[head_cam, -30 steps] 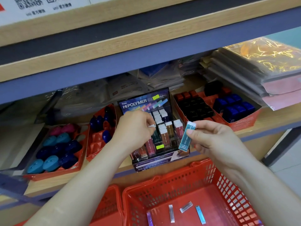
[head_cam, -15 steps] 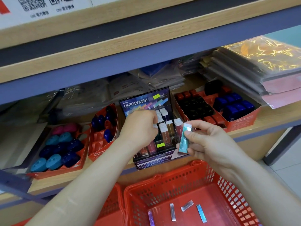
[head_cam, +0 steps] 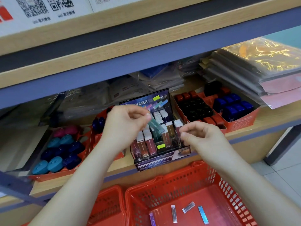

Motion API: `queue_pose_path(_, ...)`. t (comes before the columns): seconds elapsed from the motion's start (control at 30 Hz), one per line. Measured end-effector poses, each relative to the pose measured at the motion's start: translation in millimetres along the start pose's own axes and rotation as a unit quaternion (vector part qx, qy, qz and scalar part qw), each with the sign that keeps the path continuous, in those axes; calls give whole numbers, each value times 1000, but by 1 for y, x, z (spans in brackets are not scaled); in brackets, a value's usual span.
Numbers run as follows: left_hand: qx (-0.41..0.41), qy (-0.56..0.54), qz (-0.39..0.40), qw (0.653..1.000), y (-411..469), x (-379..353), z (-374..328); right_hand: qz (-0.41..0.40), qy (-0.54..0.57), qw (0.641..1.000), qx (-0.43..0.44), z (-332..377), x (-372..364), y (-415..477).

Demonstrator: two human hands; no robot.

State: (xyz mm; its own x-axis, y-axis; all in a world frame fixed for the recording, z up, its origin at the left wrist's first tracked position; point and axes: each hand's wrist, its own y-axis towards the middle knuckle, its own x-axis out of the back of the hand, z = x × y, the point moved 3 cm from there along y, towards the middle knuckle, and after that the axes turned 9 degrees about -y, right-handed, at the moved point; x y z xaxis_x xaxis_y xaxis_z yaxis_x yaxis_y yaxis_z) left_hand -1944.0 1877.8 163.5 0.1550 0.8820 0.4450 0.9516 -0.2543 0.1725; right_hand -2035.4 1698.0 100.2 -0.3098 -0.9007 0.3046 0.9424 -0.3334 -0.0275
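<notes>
Restocking looks part done: four slim erasers (head_cam: 174, 213) lie loose on the floor of the red basket (head_cam: 162, 179), below the front edge of the shelf (head_cam: 244, 134), apparently yet to be placed. Above it the left grip (head_cam: 123, 126) pinches a teal eraser (head_cam: 156, 126), tilted just over the rows in the black display box (head_cam: 162, 162) at that edge. The right grip (head_cam: 203, 137), fingers curled, holds nothing visible, and red trays (head_cam: 241, 121) of blue, teal and black items flank the box.
</notes>
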Motion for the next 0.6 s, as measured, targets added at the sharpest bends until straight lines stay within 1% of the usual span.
queue_pose_path(0.07, -44, 91, -26, 995, 4, 6, 3, -17, -123, 992, 18, -4, 3, 3)
queue_pose_path(0.13, -66, 135, -9, 989, 4, 1, 7, 2, -228, 973, 18, -10, 2, 4)
queue_pose_path(0.2, -93, 178, 9, 980, 1, -9, 10, 26, -294, 955, 22, -15, -3, 3)
queue_pose_path(0.27, -116, 211, 22, 970, -1, -18, 15, 37, -315, 948, 37, -15, -7, 2)
queue_pose_path(0.37, -152, 265, 43, 951, -2, -30, 21, 36, -318, 946, 49, -14, -7, 2)
queue_pose_path(0.43, -174, 300, 43, 937, -2, -35, 23, 33, -316, 947, 51, -13, -7, 1)
queue_pose_path(0.53, -186, 352, 40, 917, -1, -42, 23, 31, -316, 946, 58, -13, -6, 1)
queue_pose_path(0.6, -185, 363, 39, 912, -1, -45, 24, 32, -316, 946, 58, -12, -6, 0)
